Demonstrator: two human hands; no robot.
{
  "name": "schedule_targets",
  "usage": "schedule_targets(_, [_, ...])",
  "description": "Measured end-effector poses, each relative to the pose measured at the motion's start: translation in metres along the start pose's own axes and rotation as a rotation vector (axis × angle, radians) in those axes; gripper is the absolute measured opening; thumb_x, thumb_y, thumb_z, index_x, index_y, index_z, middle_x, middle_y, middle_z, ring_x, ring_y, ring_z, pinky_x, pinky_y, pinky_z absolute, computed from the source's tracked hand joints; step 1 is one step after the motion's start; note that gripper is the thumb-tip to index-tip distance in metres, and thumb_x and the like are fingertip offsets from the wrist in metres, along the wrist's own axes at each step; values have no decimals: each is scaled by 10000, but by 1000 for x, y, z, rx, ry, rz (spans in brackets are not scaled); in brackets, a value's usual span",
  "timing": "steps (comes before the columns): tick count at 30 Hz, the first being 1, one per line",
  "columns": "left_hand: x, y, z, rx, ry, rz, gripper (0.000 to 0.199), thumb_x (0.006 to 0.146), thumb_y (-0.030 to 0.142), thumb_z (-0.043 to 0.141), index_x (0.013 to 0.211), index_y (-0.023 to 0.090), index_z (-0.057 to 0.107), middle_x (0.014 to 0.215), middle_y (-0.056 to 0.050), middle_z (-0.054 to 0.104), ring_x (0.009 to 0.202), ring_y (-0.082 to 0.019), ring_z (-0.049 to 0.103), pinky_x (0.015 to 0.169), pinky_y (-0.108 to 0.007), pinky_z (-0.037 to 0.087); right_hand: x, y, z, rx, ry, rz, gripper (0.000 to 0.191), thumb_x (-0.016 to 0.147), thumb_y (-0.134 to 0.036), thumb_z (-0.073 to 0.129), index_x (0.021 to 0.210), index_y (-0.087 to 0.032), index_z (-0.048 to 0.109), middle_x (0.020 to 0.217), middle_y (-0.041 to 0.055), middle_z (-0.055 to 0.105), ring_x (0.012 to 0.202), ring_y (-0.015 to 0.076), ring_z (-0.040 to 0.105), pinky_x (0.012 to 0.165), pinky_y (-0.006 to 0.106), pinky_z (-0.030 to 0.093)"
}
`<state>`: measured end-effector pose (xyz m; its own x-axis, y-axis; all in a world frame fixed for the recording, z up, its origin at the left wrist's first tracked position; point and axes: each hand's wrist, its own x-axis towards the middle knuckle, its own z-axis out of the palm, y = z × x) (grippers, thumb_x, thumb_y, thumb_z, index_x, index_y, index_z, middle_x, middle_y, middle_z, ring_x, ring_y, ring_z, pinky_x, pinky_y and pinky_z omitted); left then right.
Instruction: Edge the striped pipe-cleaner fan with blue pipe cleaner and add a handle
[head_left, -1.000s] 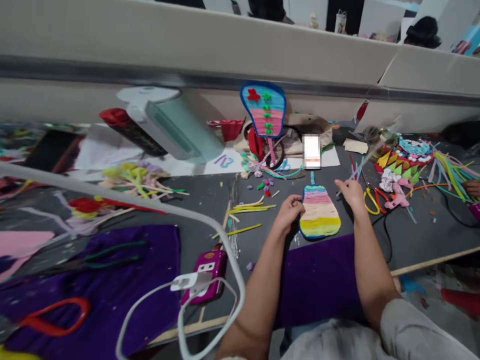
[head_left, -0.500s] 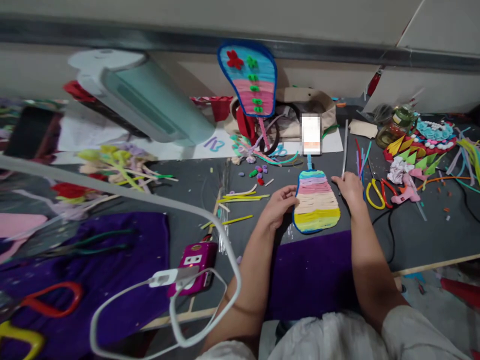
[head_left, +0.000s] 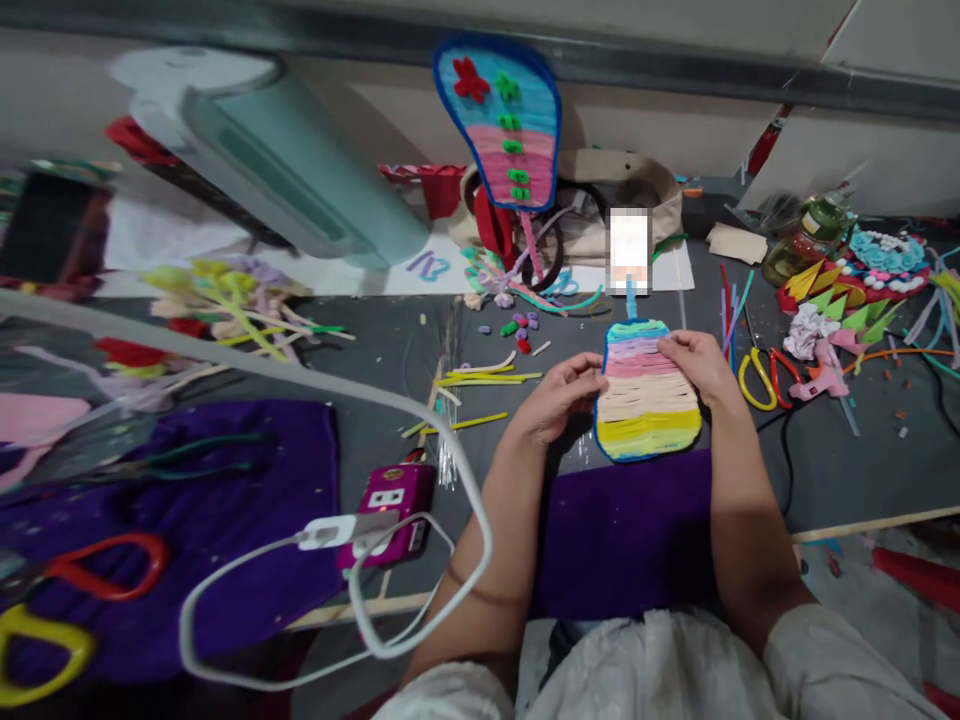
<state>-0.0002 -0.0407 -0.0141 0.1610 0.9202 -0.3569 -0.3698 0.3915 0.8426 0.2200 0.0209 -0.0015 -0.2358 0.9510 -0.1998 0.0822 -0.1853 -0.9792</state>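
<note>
A flat paddle-shaped piece of striped pipe cleaners (head_left: 649,395), with a blue border and a blue stem at its top, lies on the dark table in front of me. Fingers and thumb of my left hand (head_left: 562,395) close on its left edge. My right hand (head_left: 703,368) pinches the upper right edge, fingertips resting over the pink and lilac stripes. Behind it, a thin pale stick (head_left: 681,295) is faintly visible. A larger finished-looking paddle (head_left: 517,145) in blue and pink, with a red flower and green bits, leans at the back.
Scissors (head_left: 759,378) and a pink glue gun (head_left: 825,378) lie to the right. Yellow pipe cleaners (head_left: 487,378) and small coloured pieces (head_left: 517,328) are left of the work. A white cable (head_left: 420,415) arches across to a purple power box (head_left: 390,515). A purple cloth (head_left: 622,540) covers the front.
My right hand has moved left from beside the striped paddle onto its upper right edge; the grey stick at its fingers is no longer held. My left hand stays at the left edge.
</note>
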Motion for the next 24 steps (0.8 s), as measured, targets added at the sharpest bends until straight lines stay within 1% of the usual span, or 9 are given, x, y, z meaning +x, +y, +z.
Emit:
schedule_targets(3, [2, 1, 1, -48, 27, 45, 362, 646, 351, 906, 901, 160, 732, 706, -9, 668, 573, -114, 586, 512, -213, 462, -4, -5, 3, 54, -44, 55, 465, 561, -588, 840, 728, -188, 670, 651, -27, 639, 592, 127, 534, 593, 254, 420])
schedule_targets(5, [6, -2, 0, -60, 58, 68, 361, 649, 302, 911, 927, 145, 741, 744, -28, 693, 590, -125, 605, 519, -219, 465, -5, -6, 5, 27, -72, 66, 477, 547, -596, 851, 710, -186, 670, 637, -28, 633, 587, 124, 530, 586, 250, 415])
schedule_targets(8, [12, -7, -3, -53, 125, 87, 321, 616, 184, 911, 882, 135, 737, 764, -39, 713, 612, -136, 632, 554, -230, 480, -4, -3, 5, -4, -87, 49, 485, 599, -645, 805, 689, -190, 666, 623, -25, 629, 593, 127, 537, 572, 246, 414])
schedule_targets(11, [16, -9, -5, -41, 173, 93, 324, 570, 189, 927, 825, 147, 732, 723, -20, 702, 578, -130, 615, 524, -220, 465, -3, 0, 1, -45, -80, 54, 469, 668, -660, 739, 695, -196, 672, 594, -29, 612, 548, 116, 507, 508, 233, 376])
schedule_targets(15, [18, -8, -6, -64, 141, 101, 342, 544, 262, 953, 766, 157, 714, 684, -3, 683, 548, -119, 595, 488, -201, 455, -4, 0, -6, -122, -127, 44, 360, 647, -512, 788, 785, -186, 724, 616, -29, 635, 535, 111, 510, 500, 235, 386])
schedule_targets(17, [19, -8, -5, -82, 129, 112, 338, 594, 339, 945, 737, 157, 699, 646, -1, 665, 515, -104, 571, 458, -183, 425, -5, -3, -6, -134, -135, 24, 331, 640, -459, 792, 801, -176, 735, 615, -29, 639, 532, 108, 509, 501, 235, 384])
schedule_targets(19, [21, -9, -5, -108, 106, 135, 346, 644, 395, 924, 737, 153, 695, 640, -9, 670, 513, -108, 577, 465, -186, 435, -6, -6, -3, -133, -136, 10, 319, 630, -439, 799, 786, -169, 736, 602, -31, 634, 524, 101, 498, 498, 230, 374])
schedule_targets(22, [24, -12, -6, -138, 31, 161, 350, 633, 325, 933, 840, 128, 731, 721, -43, 724, 621, -165, 661, 588, -246, 528, -7, -10, 2, -106, -139, -4, 338, 610, -453, 824, 765, -167, 732, 631, -18, 658, 563, 111, 535, 535, 234, 406])
schedule_targets(24, [26, -14, -7, -145, -2, 154, 391, 617, 267, 933, 923, 108, 748, 778, -69, 749, 699, -208, 700, 670, -296, 558, -8, -11, 4, -96, -134, -15, 347, 616, -469, 829, 765, -171, 731, 662, -5, 677, 601, 127, 568, 572, 248, 436])
